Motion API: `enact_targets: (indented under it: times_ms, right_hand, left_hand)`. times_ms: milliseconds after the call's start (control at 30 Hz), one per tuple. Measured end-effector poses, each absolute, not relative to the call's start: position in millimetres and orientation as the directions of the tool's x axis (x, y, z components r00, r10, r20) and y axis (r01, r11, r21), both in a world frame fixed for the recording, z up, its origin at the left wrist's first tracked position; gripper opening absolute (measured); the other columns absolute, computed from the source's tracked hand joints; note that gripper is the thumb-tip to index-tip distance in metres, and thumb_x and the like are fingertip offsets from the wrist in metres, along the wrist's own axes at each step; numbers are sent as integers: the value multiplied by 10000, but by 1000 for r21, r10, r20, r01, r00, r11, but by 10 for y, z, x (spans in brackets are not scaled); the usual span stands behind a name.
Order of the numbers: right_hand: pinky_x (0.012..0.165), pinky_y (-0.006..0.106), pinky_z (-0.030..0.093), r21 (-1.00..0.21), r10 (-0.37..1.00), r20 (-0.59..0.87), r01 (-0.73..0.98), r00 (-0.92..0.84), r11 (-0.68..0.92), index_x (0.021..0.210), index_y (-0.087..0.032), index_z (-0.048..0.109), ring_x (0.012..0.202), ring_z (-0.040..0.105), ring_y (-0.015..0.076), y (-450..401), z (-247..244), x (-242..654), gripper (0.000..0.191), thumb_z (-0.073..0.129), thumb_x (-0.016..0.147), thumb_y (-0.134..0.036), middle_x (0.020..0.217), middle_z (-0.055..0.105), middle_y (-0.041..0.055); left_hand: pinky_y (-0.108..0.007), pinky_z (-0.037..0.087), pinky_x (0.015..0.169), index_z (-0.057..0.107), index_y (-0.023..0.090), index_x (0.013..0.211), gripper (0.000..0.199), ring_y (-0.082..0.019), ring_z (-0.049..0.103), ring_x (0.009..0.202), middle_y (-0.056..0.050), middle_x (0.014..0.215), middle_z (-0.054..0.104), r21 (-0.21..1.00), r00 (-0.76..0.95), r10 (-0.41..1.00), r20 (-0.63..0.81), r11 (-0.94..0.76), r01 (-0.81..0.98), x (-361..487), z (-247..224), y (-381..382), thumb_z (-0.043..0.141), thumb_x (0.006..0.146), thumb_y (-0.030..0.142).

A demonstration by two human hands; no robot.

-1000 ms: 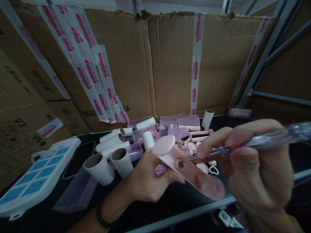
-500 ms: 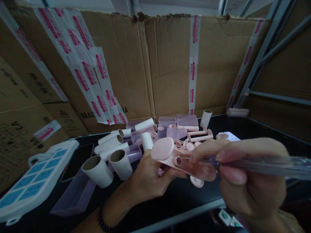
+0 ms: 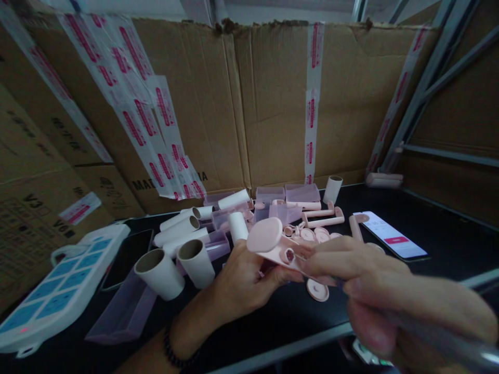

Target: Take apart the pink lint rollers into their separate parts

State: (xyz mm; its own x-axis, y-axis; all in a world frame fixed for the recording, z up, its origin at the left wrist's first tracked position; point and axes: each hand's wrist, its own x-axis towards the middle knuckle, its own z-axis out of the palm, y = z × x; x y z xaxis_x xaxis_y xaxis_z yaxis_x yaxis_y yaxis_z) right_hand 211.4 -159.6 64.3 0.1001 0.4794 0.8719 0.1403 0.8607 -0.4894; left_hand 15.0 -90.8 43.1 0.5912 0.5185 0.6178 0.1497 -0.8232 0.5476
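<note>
My left hand [image 3: 241, 275], with a dark beaded bracelet at the wrist, is closed around a pink plastic part [image 3: 267, 236] that has a rounded end and a small round socket. From the right, my right hand [image 3: 382, 291] grips a clear-handled tool [image 3: 440, 332], partly blurred. Its thin shaft points at the socket, and the exact tip is hard to make out. My right fingers cover the far end of the pink part. Below it lies a pink disc [image 3: 317, 290] on the black surface.
White tubes [image 3: 159, 274] and purple trays [image 3: 122, 311] are at the left, beside a power strip [image 3: 58, 291] and a dark phone [image 3: 127, 259]. Pink pieces [image 3: 323, 221] lie behind my hands. A lit phone [image 3: 393, 236] is at the right. Cardboard [image 3: 273, 114] stands behind.
My right hand and the tool have shifted right and down, with the handle now tilting lower. The lit phone is more exposed. My left hand still holds the pink part.
</note>
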Motion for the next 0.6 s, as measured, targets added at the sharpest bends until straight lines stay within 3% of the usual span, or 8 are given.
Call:
enact_targets:
  times_ms: [133, 367, 467, 600]
  right_hand:
    - [625, 350, 622, -534, 525, 837, 20, 155, 845, 1003, -275, 590, 654, 740, 196, -1470, 619, 2068, 181, 607, 997, -455, 771, 746, -6]
    - [592, 315, 627, -600, 613, 788, -147, 56, 786, 1049, -263, 517, 731, 739, 195, -1357, 669, 2116, 194, 552, 1032, -453, 850, 741, 24]
    - [611, 330, 633, -587, 595, 799, -106, 85, 803, 1041, -269, 517, 688, 731, 185, -1382, 655, 2098, 186, 548, 1032, -452, 821, 737, 5]
    - [638, 359, 612, -552, 539, 830, 73, 145, 830, 995, -271, 562, 671, 729, 201, -1459, 630, 2082, 206, 574, 1010, -475, 770, 732, -1]
  left_hand:
    - [-343, 568, 860, 778, 204, 1036, 334, -233, 711, 921, -87, 1006, 781, 631, 599, 525, 605, -775, 41, 177, 500, -935, 656, 952, 503]
    - [-291, 593, 836, 775, 186, 950, 311, -212, 735, 942, -88, 1039, 786, 683, 527, 547, 650, -725, -90, 214, 553, -969, 718, 916, 489]
    - [-317, 592, 895, 777, 197, 986, 236, -223, 741, 1003, -88, 1074, 792, 652, 516, 521, 680, -751, -101, 213, 548, -988, 716, 935, 420]
    - [-359, 591, 950, 776, 219, 1018, 169, -238, 746, 1040, -77, 1114, 798, 616, 502, 501, 705, -784, -83, 200, 542, -990, 725, 935, 358]
